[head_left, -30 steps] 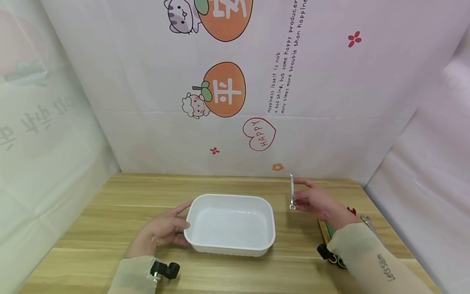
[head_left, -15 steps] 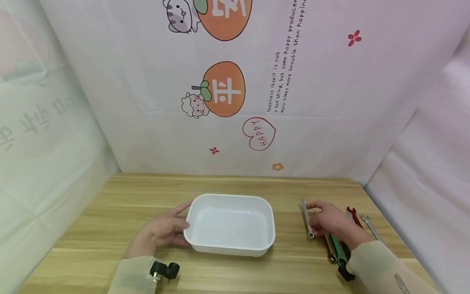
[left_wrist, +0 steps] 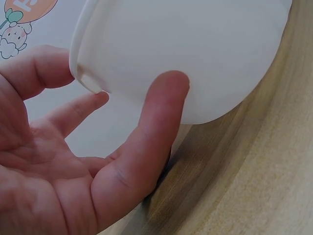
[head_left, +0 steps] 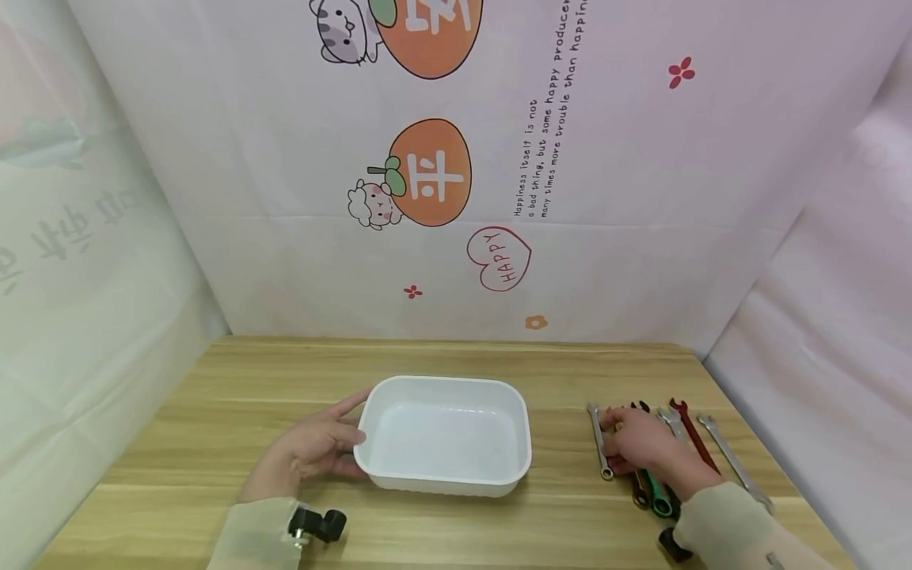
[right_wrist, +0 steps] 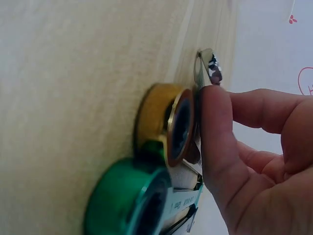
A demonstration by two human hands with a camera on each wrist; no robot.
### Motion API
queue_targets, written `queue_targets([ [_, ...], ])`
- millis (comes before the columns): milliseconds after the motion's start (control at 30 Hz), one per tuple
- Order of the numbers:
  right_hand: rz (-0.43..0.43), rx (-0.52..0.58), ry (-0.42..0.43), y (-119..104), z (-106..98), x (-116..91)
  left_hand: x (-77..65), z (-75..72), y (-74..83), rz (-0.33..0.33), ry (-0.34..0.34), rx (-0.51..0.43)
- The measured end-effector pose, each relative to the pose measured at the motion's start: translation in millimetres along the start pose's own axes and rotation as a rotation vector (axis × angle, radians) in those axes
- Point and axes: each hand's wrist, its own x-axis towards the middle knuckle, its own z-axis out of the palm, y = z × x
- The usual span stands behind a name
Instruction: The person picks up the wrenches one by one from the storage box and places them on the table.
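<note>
In the head view, a white rectangular tray (head_left: 442, 478) stands mid-table. My left hand (head_left: 319, 443) holds its left end, fingers spread around the corner. The left wrist view shows my thumb against the tray's white wall (left_wrist: 220, 58) and other fingers at the rim. To the right, a silver combination wrench (head_left: 599, 447) lies low over the tabletop, pinched by my right hand (head_left: 641, 439). Its end (right_wrist: 209, 66) sticks out past my fingertips in the right wrist view. Right beside it lie a gold wrench (right_wrist: 159, 122) and a green wrench (right_wrist: 122, 196), partly under my hand in the head view.
Farther right lie a red wrench (head_left: 694, 435) and a silver wrench (head_left: 734, 459), with another silver wrench (head_left: 673, 423) between them and my hand. The wooden table (head_left: 285, 364) runs back to a printed white cloth (head_left: 606, 277), with cloth walls on both sides.
My right hand has brought the silver wrench down and to the right, beside the other wrenches, from upright in the air to low at the tabletop. Left hand and tray stay put.
</note>
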Motion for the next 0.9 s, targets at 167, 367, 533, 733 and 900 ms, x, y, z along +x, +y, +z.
queue_targets([
  [167, -0.028, -0.016, 0.015, 1, -1, -2, -0.1, 0.6, -0.5, 0.003, 0.005, 0.005],
  [367, -0.057, 0.296, -0.062, 2, -2, -2, -1.3, 1.5, -0.1, 0.004, 0.001, 0.003],
  [533, -0.025, 0.374, -0.114, 5, -5, -3, -1.2, 2.2, 0.0, 0.001, 0.009, -0.003],
  [733, -0.01, 0.356, -0.137, 12, -11, -9, -2.5, 3.3, -0.4, -0.002, 0.007, 0.004],
  [900, -0.014, 0.371, -0.1, 14, -15, -13, -3.2, 4.7, 2.4, 0.001, 0.006, 0.02],
])
